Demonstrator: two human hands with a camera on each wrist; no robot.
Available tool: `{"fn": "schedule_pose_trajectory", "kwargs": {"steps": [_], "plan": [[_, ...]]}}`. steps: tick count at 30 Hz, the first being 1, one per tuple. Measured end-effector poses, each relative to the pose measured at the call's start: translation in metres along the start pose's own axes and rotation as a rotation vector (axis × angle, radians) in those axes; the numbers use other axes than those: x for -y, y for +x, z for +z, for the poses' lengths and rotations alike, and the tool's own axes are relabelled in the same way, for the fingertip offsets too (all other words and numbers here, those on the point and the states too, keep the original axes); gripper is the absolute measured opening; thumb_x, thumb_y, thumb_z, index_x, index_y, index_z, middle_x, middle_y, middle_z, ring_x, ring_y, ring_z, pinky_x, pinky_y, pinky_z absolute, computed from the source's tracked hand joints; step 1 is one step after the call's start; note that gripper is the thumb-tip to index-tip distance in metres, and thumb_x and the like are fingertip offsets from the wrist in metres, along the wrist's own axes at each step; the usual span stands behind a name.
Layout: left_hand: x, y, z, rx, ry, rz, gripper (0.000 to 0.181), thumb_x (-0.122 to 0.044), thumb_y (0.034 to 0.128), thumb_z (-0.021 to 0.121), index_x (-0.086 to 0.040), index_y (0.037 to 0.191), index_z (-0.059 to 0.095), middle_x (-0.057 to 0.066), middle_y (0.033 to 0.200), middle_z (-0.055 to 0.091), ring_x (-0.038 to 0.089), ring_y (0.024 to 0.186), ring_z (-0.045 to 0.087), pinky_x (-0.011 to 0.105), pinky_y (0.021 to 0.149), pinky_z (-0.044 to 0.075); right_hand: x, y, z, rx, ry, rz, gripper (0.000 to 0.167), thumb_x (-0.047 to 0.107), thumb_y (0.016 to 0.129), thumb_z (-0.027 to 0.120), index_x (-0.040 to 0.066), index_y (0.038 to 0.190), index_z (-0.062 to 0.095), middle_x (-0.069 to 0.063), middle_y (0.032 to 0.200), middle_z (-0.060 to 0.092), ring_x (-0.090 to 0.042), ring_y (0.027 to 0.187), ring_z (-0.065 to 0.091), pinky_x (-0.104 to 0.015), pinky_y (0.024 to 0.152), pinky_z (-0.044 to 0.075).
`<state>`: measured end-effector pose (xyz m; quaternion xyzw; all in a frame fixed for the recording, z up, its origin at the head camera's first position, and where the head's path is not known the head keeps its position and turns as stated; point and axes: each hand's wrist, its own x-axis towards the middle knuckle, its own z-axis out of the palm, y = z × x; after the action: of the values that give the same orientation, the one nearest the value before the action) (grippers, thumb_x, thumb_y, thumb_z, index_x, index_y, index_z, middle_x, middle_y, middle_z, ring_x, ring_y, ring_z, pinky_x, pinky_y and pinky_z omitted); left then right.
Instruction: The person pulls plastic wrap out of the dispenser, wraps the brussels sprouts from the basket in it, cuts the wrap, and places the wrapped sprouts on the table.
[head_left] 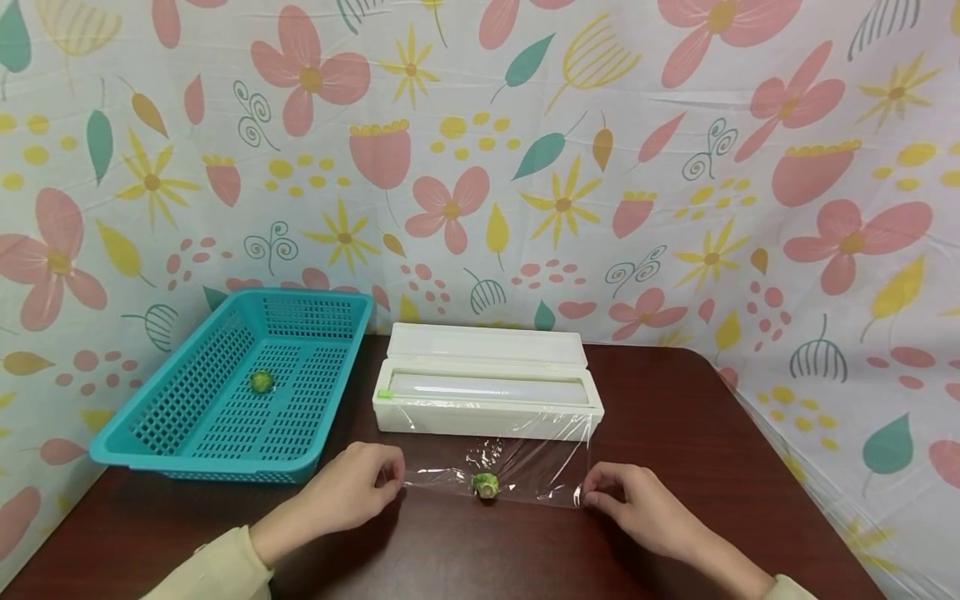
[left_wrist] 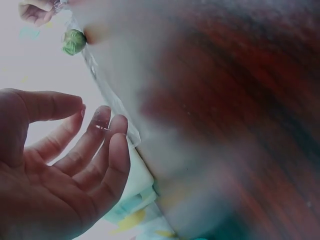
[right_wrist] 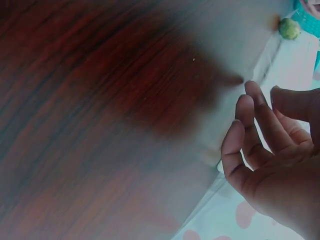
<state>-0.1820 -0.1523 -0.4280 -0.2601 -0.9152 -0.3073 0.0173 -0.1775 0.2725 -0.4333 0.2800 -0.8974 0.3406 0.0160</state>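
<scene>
Pinching clear film (head_left: 536, 479), 2 curled hands (head_left: 356, 485) (head_left: 637, 504) face each other.

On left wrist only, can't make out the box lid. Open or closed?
Observer: Open. The lid is swung up behind the box, per the head view.
Operator: Copy. Where does the film come from?
Observer: The roll inside the box; it passes over the box's front edge, toward the person.
Operator: And left of the box?
Observer: A basket with one sprout lying in it.
</scene>
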Motion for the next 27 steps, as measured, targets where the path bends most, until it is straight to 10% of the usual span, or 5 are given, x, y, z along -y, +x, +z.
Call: {"fn": "schedule_pose_trajectory", "kwargs": {"steps": [27], "plan": [[0.0,0.013,0.012,0.013,0.122,-0.147,0.023,0.001,0.0846,0.08,-0.018,0.08,0.066,-0.01,0.065,0.054,0.013,0.061,0.052,0.037,0.054,0.046,-0.01,0.019,0.006,-0.008,-0.147,0.069,0.015,0.007,0.09,0.081,0.02,0.087,0.073,0.017,0.081,0.065,-0.001,0.077,0.058,-0.03,0.072,0.051]]}}
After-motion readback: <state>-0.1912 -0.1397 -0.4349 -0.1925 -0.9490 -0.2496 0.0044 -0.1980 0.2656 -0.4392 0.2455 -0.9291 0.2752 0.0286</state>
